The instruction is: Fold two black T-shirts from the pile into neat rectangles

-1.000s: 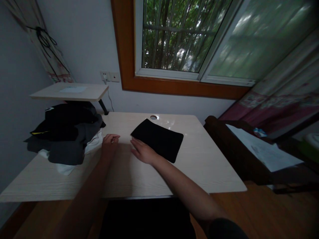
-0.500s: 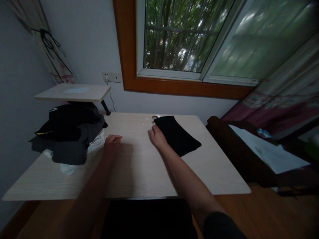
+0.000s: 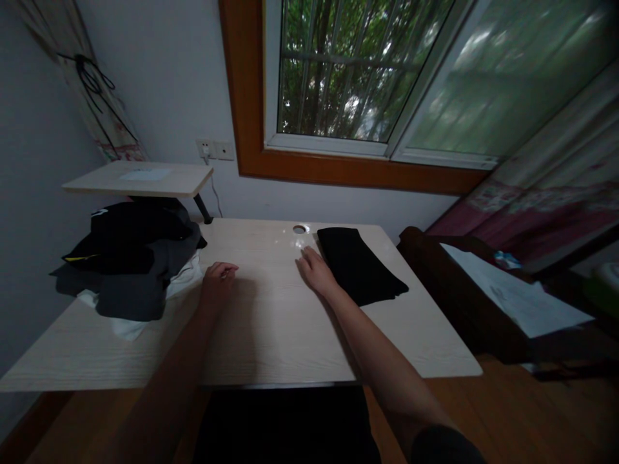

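Observation:
A folded black garment (image 3: pixel 356 265) lies flat on the right part of the pale wooden table (image 3: pixel 285 335). My right hand (image 3: pixel 316 270) is at its left edge, palm down and open, with the fingers stretched toward the window. Whether its outer side touches the cloth, I cannot tell. Toward the left, my left hand (image 3: pixel 220 277) rests at the table with fingers loosely bent and nothing in them. Beside it sits a heap of clothes (image 3: pixel 130 258), black and dark grey on top with white cloth showing underneath.
A raised shelf (image 3: pixel 140 180) with a paper on it stands over the back of the heap. A round cable hole (image 3: pixel 300 229) is near the table's back edge. Right of the table, dark furniture (image 3: pixel 449 296) carries a white sheet (image 3: pixel 512 290). The window (image 3: pixel 348 77) is behind.
The folded black garment has slid right across the table, uncovering the cable hole. My right hand has shifted slightly right with it. My left hand has stayed in place.

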{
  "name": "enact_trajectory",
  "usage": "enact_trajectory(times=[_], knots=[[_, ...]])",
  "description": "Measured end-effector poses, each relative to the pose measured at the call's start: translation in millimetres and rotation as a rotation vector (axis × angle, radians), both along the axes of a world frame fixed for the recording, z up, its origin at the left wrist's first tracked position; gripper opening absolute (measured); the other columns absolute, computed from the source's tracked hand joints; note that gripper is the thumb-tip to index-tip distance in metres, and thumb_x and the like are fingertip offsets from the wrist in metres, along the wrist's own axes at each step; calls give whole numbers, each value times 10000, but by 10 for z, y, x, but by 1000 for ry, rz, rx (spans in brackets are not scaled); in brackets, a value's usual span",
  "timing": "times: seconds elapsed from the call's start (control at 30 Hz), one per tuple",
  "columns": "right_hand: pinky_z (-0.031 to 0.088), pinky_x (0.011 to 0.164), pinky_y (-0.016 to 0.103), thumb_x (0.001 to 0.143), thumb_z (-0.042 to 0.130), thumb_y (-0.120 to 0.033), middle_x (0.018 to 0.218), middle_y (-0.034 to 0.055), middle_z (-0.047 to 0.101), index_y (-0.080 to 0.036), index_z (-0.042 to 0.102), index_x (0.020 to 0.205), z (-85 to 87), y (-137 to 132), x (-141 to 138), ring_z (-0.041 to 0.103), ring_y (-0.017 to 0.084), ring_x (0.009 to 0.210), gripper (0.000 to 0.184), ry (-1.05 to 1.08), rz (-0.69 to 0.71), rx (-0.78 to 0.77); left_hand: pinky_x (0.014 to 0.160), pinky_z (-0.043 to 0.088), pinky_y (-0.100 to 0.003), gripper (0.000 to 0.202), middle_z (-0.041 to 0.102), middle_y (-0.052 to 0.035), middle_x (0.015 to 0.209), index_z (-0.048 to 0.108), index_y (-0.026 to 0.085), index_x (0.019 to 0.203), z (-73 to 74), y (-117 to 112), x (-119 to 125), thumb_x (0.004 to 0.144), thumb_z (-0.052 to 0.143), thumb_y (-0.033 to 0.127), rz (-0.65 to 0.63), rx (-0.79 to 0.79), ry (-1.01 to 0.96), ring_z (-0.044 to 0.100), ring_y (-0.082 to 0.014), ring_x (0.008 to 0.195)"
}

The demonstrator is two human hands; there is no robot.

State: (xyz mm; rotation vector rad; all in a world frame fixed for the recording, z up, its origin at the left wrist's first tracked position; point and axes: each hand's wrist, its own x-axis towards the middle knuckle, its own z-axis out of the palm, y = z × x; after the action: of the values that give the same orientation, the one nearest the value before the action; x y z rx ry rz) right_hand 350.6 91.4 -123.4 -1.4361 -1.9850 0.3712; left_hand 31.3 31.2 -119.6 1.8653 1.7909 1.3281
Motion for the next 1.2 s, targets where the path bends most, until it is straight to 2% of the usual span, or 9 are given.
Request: enact_trajectory(times=[0.07,0.13,0.2,0.27,0.4,0.5,0.6,0.8,1.2], knots=[[351,1222,411,1027,436,-383,1532,167,514,-110,576,1423,103,-118,-14,448,243,1456,500,-37,84,54,913,495,-388,214,698,-56,963,707,229,880,0,-4,0,885,511,316,-2,-6,2,628,-242,980],[331,1232,410,1027,432,-334,1542,135,510,-141,571,1433,259,-203,23,439,228,1459,471,-107,99,139,905,493,-391,214,699,-55,959,708,226,882,-6,-2,-6,886,515,320,-5,-11,5,630,-243,971],[270,1254,445,1012,443,-280,1565,127,483,-143,554,1446,402,-243,100,397,246,1482,468,-224,20,214,910,488,-393,219,701,-54,965,710,225,892,-16,4,-14,890,513,321,-13,-13,11,633,-242,971],[218,1258,498,994,471,-257,1614,136,409,-144,525,1471,468,-252,195,327,288,1514,493,-355,-106,245,924,483,-394,226,703,-54,967,710,226,898,-27,11,-20,896,503,318,-26,-7,21,636,-241,981],[225,1214,564,988,510,-306,1676,135,279,-192,597,1399,328,-267,326,287,349,1519,436,-549,-265,183,932,482,-394,221,713,-50,954,705,233,884,-37,21,-18,894,502,320,-36,-3,35,638,-240,982],[249,1193,557,996,489,-328,1676,165,266,-160,658,1309,163,-296,325,305,360,1507,393,-602,-331,168,942,481,-402,224,722,-53,961,705,233,876,-39,27,-9,895,504,330,-47,-11,42,641,-240,977],[250,1183,567,1007,440,-299,1659,202,288,-119,656,1313,96,-301,294,331,377,1491,416,-614,-392,193,961,477,-405,220,728,-52,968,702,233,873,-39,27,-3,898,511,338,-61,-28,49,646,-237,985],[229,1185,598,998,364,-216,1615,192,386,-101,666,1318,110,-171,423,359,383,1478,454,-619,-384,203,956,477,-402,226,729,-57,986,699,227,895,-33,2,-2,910,504,340,-67,-43,48,642,-235,991],[224,1176,624,955,386,-211,1636,168,357,-143,638,1384,171,95,1205,314,395,1493,502,-753,-526,88,935,491,-402,232,736,-63,976,715,224,904,-14,2,-12,902,521,351,-73,-70,48,647,-244,985]])
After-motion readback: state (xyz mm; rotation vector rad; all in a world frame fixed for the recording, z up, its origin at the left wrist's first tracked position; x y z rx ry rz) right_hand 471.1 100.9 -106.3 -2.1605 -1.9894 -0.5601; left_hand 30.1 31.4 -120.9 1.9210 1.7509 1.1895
